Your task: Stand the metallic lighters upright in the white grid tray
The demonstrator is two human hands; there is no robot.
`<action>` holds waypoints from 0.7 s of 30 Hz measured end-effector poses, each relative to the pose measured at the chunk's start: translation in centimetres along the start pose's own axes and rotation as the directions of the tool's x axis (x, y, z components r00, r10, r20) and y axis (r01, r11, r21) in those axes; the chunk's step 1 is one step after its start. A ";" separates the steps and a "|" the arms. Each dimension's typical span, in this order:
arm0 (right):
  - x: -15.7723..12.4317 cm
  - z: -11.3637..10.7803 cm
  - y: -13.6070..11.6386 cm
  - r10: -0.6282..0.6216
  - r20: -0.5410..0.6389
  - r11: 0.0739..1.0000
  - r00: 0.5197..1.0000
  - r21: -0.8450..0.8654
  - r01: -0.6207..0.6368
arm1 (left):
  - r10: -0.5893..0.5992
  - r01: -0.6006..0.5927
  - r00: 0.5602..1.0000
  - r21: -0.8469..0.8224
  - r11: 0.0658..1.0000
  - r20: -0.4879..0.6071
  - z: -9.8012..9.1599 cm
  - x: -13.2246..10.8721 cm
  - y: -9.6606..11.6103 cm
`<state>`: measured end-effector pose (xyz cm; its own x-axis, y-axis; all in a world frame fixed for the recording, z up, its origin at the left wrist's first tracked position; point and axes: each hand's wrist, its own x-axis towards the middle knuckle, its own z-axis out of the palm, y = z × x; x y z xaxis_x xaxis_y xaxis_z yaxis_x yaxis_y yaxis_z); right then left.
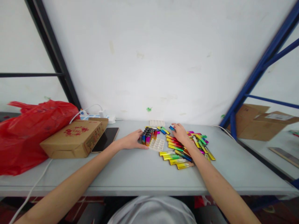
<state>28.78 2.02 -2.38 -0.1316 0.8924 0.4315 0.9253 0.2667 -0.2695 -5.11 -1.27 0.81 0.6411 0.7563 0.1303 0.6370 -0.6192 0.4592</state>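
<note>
Several shiny metallic-coloured lighters (pixel 147 137) stand upright, packed together at the left part of a white plastic tray (pixel 157 145) with round pockets. My left hand (pixel 133 140) is curved around the tray's left end, thumb along the near side and fingers against the lighters. My right hand (pixel 181 134) pinches a blue lighter (pixel 172 128) to the right of the tray, above other lighters. Beneath and beside my right forearm, many loose lighters (pixel 174 146) lie in overlapping rows, yellow, red, green and blue.
Another white tray (pixel 157 123) lies against the wall. On the left are a dark flat phone or tablet (pixel 106 140), a cardboard box (pixel 72 140), a red plastic bag (pixel 30 133) and a power strip (pixel 112 119) with cables. Open cartons (pixel 257 124) sit beyond the blue frame (pixel 263 67).
</note>
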 end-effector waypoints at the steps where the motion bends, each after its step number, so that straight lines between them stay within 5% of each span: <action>1: 0.1 0.0 -0.1 -0.011 -0.050 0.999 0.999 0.044 0.014 | 0.003 -0.003 1.000 -0.003 1.000 -0.001 0.0 0.0 0.0; 6: 0.1 -0.2 -1.4 0.094 -0.168 0.890 0.981 0.456 -0.007 | 0.004 -0.005 1.000 0.011 1.000 0.012 0.1 0.1 0.0; 11: -0.7 -1.1 -4.6 0.130 0.047 0.544 0.990 0.832 -0.111 | -0.003 0.003 1.000 0.007 1.000 0.007 0.0 -0.1 0.1; 14: -1.3 -1.5 -6.6 0.060 0.176 0.397 0.983 0.899 -0.185 | 0.009 -0.009 1.000 -0.016 1.000 -0.006 0.0 -0.2 0.1; 17: -1.8 -1.6 -7.8 0.019 0.193 0.476 0.981 0.861 -0.178 | 0.015 -0.016 1.000 -0.039 0.999 -0.015 0.1 -0.2 0.1; 21: -2.4 -1.5 -8.8 0.023 0.034 0.697 0.999 0.716 -0.041 | 0.037 -0.037 0.999 -0.050 0.998 0.006 0.0 -0.1 0.1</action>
<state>21.51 -3.03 0.19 -0.1220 0.9103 0.3955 0.3957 0.4100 -0.8217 -5.12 -1.42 0.82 0.6668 0.7316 0.1419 0.5909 -0.6351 0.4976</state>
